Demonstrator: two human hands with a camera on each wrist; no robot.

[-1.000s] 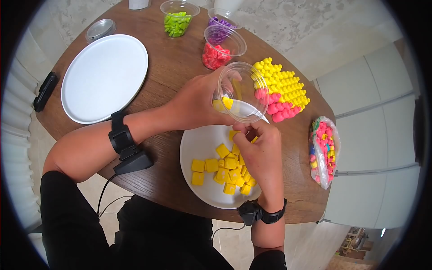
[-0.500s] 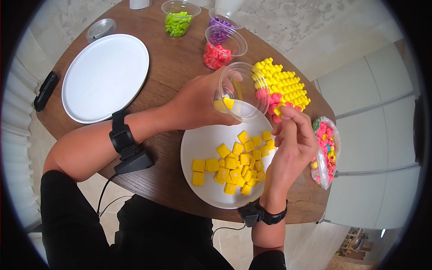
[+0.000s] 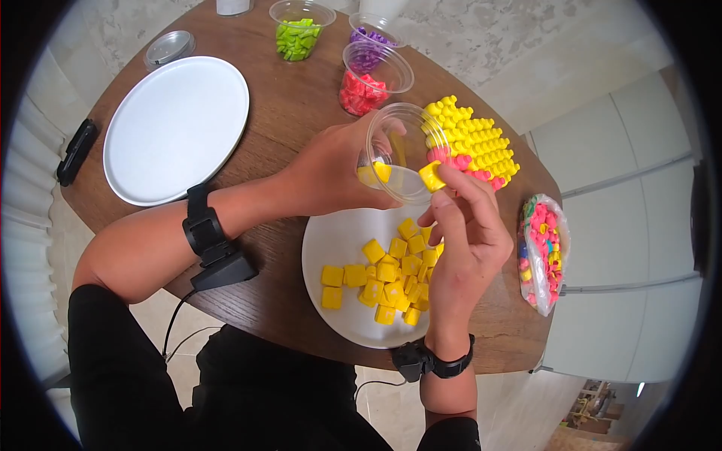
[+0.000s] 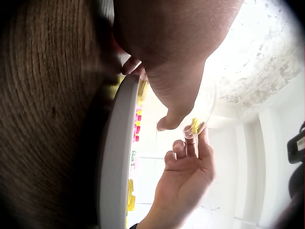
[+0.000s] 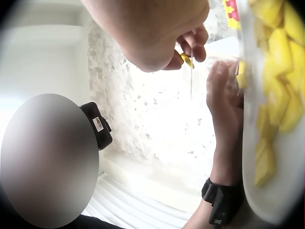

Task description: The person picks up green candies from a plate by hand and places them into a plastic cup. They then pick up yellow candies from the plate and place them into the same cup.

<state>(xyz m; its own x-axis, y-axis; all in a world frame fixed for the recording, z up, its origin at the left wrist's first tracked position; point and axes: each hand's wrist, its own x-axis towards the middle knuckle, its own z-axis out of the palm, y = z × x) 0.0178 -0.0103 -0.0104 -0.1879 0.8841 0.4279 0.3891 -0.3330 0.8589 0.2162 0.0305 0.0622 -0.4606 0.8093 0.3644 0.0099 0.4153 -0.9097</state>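
Note:
My left hand (image 3: 338,169) grips a clear plastic cup (image 3: 412,120), tilted with its mouth toward the right hand. A few yellow pieces (image 3: 374,174) lie low inside the cup. Right at its rim, my right hand (image 3: 470,244) pinches a small yellow square (image 3: 431,177), which looks like a wrapped candy, between thumb and fingers. Below both hands, a white plate (image 3: 323,244) bears many similar yellow squares (image 3: 387,272), some loosely heaped. The right wrist view shows the pinched square (image 5: 187,60) at the fingertips, and the plate's heap close by.
Behind stand clear cups of green pieces (image 3: 295,41), red pieces (image 3: 361,95) and purple pieces (image 3: 371,45). Yellow and pink bottle-shaped toys (image 3: 481,139) stand in rows beyond the cup. A bag of colourful pieces (image 3: 543,252) lies at right, a bare white plate (image 3: 177,131) at left.
My right hand has risen from the plate with a yellow square, swung out to the right, then come left to the cup's mouth. The left hand and cup have barely moved.

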